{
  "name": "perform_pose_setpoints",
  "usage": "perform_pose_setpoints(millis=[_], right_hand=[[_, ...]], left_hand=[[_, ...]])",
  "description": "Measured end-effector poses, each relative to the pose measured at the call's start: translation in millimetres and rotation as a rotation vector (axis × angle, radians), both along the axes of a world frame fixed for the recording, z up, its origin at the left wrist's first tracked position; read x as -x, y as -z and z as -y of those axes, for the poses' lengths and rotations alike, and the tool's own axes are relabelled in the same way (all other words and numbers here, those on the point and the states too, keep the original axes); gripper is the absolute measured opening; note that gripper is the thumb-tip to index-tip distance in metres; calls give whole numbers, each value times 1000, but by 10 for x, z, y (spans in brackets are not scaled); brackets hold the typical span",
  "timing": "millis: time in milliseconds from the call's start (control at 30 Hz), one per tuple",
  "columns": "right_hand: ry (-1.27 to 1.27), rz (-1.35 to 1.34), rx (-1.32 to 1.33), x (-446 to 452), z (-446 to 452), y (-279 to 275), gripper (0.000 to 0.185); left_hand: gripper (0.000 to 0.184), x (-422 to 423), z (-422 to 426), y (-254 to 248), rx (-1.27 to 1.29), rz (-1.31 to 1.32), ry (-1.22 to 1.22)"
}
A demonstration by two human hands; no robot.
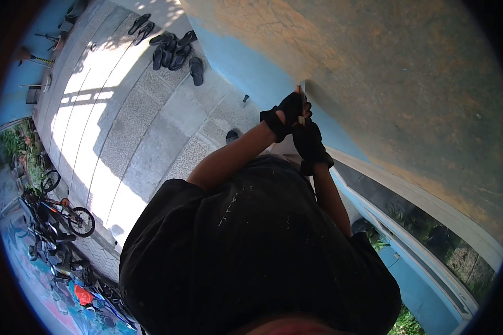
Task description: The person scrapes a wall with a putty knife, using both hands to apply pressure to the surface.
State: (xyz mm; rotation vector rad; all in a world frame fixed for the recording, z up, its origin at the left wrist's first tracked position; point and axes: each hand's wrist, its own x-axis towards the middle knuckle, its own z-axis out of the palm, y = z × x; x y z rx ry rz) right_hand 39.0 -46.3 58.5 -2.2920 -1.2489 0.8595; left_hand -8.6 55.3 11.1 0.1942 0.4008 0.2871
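Both my hands wear black fingerless gloves and come together at the wall point(385, 84). My left hand point(288, 114) is closed around a scraper point(302, 88), nearer its thin, flat end. My right hand point(309, 140) is closed just behind it, at the other end, where a bit of light wood shows. The scraper's flat end meets or nearly meets the wall; I cannot tell which. Brown, patchy surface covers most of this wall, with light blue paint point(235, 56) along one side. The gloves hide most of the tool.
Several dark sandals point(173, 51) lie on the paved floor point(156, 134). A small dark object point(245, 99) lies closer to the wall. Bicycles point(67, 215) and motorbikes point(61, 259) stand at the left. A window frame point(413, 245) runs along the right.
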Motion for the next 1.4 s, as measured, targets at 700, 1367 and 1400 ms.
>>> perform_pose_setpoints(millis=[700,1367,1400], right_hand=[[-20,20,58,66,-35,-181,32],[92,2,13,27,-47,-121,32],[63,-26,8,27,-11,-159,33]], left_hand=[[53,56,-71,-9,103,87,32],[52,15,-86,-127,153,28,0],[52,18,-50,-167,161,-37,-28]])
